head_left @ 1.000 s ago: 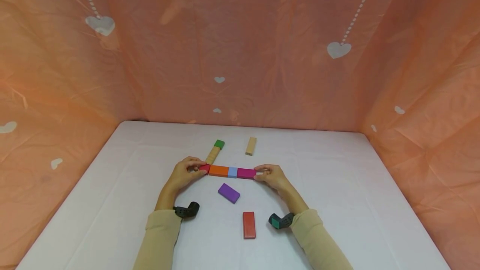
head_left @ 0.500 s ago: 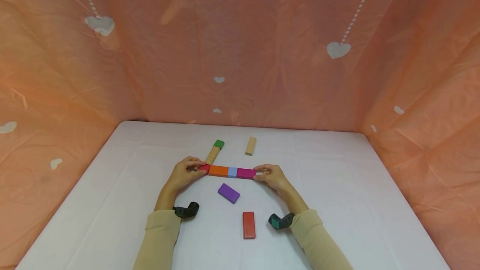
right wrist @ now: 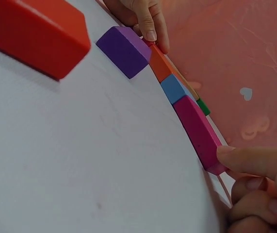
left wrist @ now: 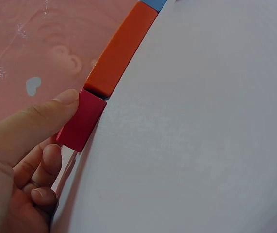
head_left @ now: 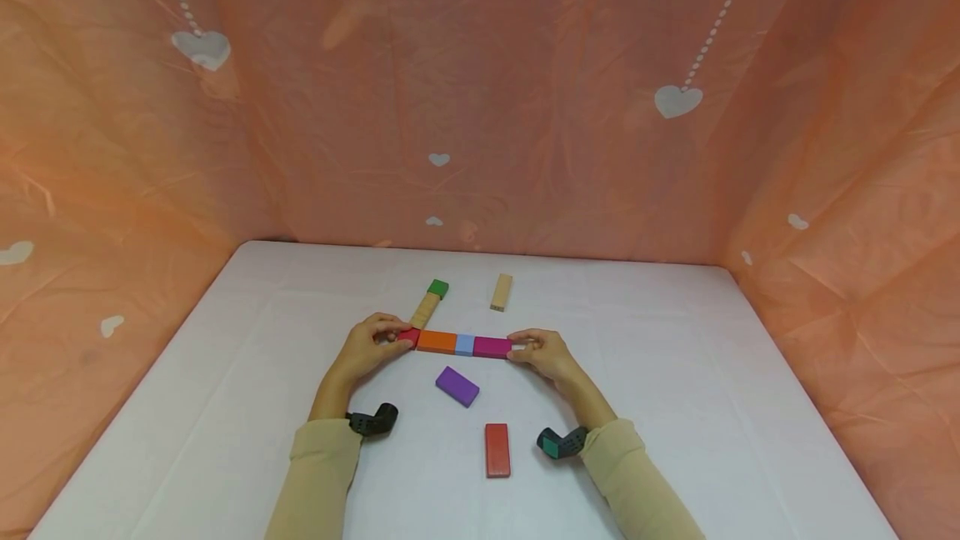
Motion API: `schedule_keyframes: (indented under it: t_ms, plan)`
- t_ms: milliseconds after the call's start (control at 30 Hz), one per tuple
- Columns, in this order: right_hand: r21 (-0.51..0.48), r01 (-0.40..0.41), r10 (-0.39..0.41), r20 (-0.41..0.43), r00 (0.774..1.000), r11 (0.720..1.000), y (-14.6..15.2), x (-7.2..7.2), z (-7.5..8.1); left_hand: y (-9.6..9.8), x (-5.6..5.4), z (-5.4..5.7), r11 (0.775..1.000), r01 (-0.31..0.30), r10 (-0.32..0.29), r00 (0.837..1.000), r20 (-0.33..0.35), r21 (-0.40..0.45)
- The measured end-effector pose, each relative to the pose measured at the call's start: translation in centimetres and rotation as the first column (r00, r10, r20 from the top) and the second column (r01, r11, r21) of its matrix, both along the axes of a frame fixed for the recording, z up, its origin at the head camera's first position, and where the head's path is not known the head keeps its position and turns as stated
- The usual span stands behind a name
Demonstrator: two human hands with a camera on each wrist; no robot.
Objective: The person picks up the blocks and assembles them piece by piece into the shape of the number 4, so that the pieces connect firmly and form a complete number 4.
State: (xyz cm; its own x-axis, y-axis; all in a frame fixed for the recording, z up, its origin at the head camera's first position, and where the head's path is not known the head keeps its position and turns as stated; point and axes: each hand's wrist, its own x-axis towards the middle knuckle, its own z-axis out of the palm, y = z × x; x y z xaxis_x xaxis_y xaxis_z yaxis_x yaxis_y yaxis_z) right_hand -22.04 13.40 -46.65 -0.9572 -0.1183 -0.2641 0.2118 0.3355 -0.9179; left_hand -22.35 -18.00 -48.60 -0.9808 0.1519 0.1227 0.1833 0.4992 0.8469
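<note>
A row of blocks lies across the table: a small crimson block, an orange block, a light blue block and a magenta block. At the row's left end, my left hand pinches the crimson block between thumb and fingers. The other end is held by my right hand, its thumb on the near side of the magenta block and its fingers partly hidden behind. From the crimson block, a plain wood block slants away toward the back, with a green block at its far end.
A purple block lies in front of the row, and a red block sits nearer, between the forearms. Behind the row is another plain wood block. Orange curtains enclose the white table at the back and sides.
</note>
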Motion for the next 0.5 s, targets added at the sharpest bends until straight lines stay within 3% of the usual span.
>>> schedule_keyframes:
  t_ms: [267, 433, 500]
  plan:
    - [-0.010, -0.005, 0.005, 0.003, 1.000, 1.000, -0.1, 0.1, 0.2, 0.0, 0.0, 0.1, 1.000, 0.008, -0.008, 1.000, 0.004, -0.004]
    - [-0.024, -0.003, 0.003, 0.004, 1.000, 1.000, -0.5, 1.2, 2.4, 0.0, 0.0, 0.0, 1.000, 0.010, -0.010, 1.000, 0.006, -0.002]
    - [-0.027, 0.008, -0.008, 0.010, 1.000, 1.000, -0.4, 1.1, 2.4, 0.0, 0.0, 0.0, 1.000, 0.006, -0.006, 1.000, 0.014, -0.004]
